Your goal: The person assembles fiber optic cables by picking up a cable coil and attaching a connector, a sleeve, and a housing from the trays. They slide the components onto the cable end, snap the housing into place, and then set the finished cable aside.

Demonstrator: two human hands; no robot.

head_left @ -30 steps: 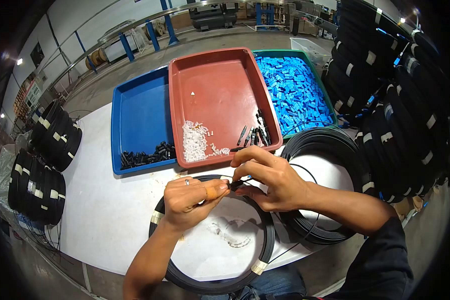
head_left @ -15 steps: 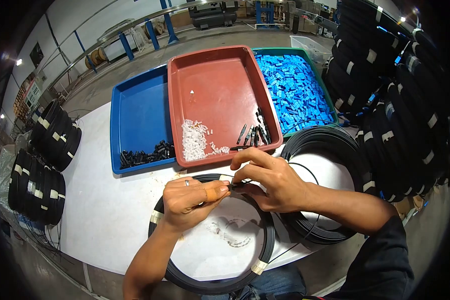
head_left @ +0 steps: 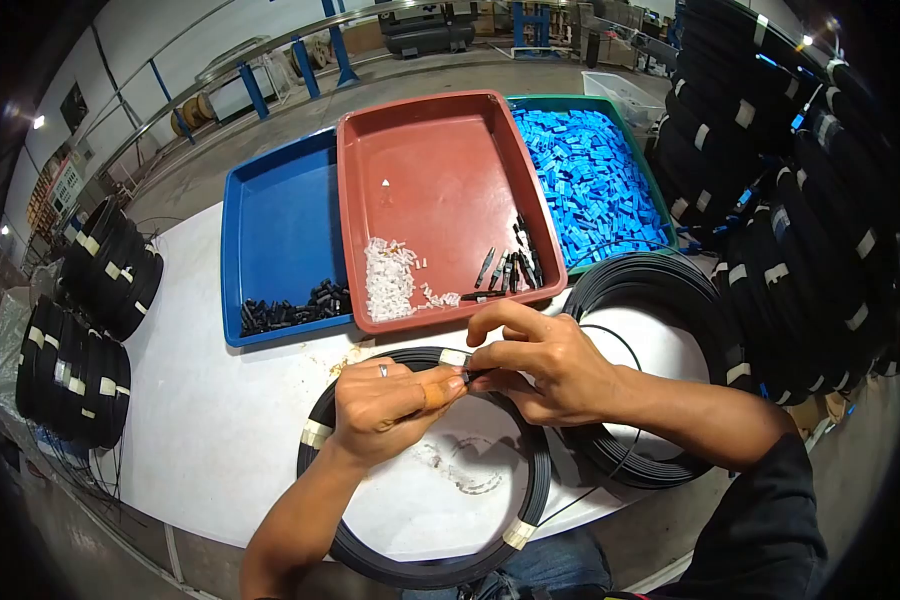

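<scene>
My left hand [head_left: 388, 405], with an orange wrap on a finger and a ring, is closed in a pinch over the near coil. Its fingertips grip a small black cable end [head_left: 473, 377]. My right hand [head_left: 555, 368] meets it from the right, thumb and index finger pinching the same black piece; its other fingers are curled and raised. The fingers hide most of the piece, so its exact shape cannot be made out. Beneath both hands lies a coil of black cable [head_left: 539, 470] bound with white tape. A thin cable strand loops between this coil and a thicker coil [head_left: 660, 472] at right.
A blue tray [head_left: 280, 190] holds small black sleeves. Overlapping it, a red tray [head_left: 420, 150] contains white bits and black connectors. Blue clips fill a green tray [head_left: 660, 215]. Taped cable coils [head_left: 75, 375] stand at left, with tall stacks [head_left: 820, 260] at right.
My left hand has shifted slightly right, its fingertips closer against my right fingers. My right hand has stayed nearly in place. The trays and coils are where they were.
</scene>
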